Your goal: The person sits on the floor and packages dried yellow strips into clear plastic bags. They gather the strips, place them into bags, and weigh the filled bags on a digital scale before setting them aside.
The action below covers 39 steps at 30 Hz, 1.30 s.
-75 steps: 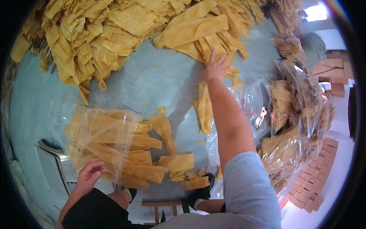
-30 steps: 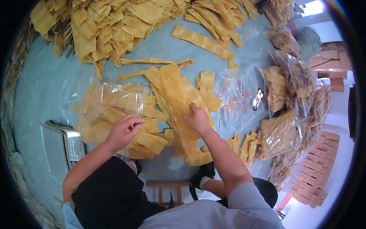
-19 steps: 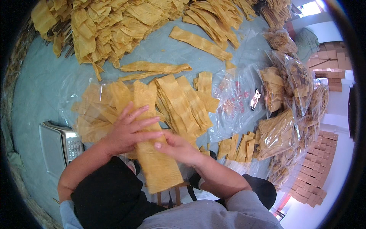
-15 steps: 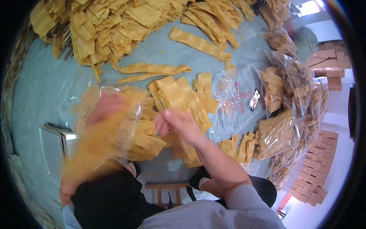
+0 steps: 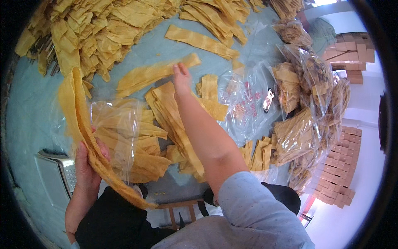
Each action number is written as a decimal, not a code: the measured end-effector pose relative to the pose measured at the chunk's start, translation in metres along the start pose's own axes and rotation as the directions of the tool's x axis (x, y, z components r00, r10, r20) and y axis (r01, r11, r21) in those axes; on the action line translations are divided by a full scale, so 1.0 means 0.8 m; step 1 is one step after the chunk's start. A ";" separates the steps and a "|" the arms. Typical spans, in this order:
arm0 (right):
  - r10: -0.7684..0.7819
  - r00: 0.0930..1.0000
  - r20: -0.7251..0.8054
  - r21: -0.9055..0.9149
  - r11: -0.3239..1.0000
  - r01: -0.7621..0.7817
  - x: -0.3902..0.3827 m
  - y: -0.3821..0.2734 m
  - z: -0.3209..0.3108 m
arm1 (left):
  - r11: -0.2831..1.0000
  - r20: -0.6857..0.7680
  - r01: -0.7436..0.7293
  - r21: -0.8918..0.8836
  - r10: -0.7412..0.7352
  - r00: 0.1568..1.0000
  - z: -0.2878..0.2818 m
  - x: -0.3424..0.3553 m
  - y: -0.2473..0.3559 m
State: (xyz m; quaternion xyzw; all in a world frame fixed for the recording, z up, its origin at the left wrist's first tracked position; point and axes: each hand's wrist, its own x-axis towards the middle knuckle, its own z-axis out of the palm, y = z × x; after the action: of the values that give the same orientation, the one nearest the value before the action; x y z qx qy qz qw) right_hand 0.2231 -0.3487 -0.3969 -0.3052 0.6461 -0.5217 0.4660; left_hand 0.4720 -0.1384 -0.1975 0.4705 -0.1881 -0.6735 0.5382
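A long, bent yellow dried sheet (image 5: 76, 108) is in my left hand (image 5: 89, 164), its fingers wrapped around the middle, its ends hanging above and below. My right hand (image 5: 181, 79) is stretched forward, fingers closed on another yellow strip (image 5: 141, 76) that is blurred by motion. Between my hands a clear plastic bag (image 5: 124, 120) lies over spread yellow sheets. Right of these rests a loose bundle of long strips (image 5: 163, 112), with shorter pieces (image 5: 209, 85) beside it.
A large heap of yellow sheets (image 5: 103, 37) fills the back left. A metal scale (image 5: 56, 168) stands left. Plastic film (image 5: 238, 108) and a small glossy object (image 5: 268, 100) lie right, beside bagged sheets (image 5: 290, 133). Cardboard boxes (image 5: 338, 166) are stacked beyond. A wooden stool (image 5: 174, 213) is below.
The sheet that both hands held has gone left with my left hand and now stands bent on edge. My right hand has let it go and reached forward to another strip, which is shifting.
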 end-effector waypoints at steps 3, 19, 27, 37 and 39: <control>-0.314 0.948 -0.042 0.157 0.935 0.317 -0.046 -0.115 -0.040 | 0.998 0.153 -0.023 -0.056 0.032 0.988 -0.007 0.006 0.000; -0.306 0.552 0.775 0.151 0.939 0.308 -0.293 -0.156 -0.104 | 0.929 0.231 0.213 0.303 -0.288 0.929 0.019 -0.016 -0.030; -0.118 0.930 0.349 -0.820 0.442 0.364 -0.195 -0.025 -0.146 | 0.983 -0.030 0.178 0.051 -0.176 0.984 -0.005 0.002 -0.054; 0.238 0.848 0.473 -0.275 0.955 -0.115 -0.111 -0.022 -0.243 | 0.984 0.030 0.176 0.008 -0.177 0.984 -0.017 0.009 -0.051; 0.327 0.836 0.440 -0.164 0.945 -0.283 -0.114 -0.058 -0.258 | 0.984 0.035 0.176 0.004 -0.176 0.984 -0.012 0.005 -0.048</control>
State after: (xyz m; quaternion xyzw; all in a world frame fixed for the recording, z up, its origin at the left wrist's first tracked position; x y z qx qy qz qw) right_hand 0.0631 -0.2006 -0.3218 -0.3345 0.5802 -0.3228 0.6687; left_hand 0.4593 -0.1260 -0.2330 0.4737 -0.1557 -0.7264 0.4730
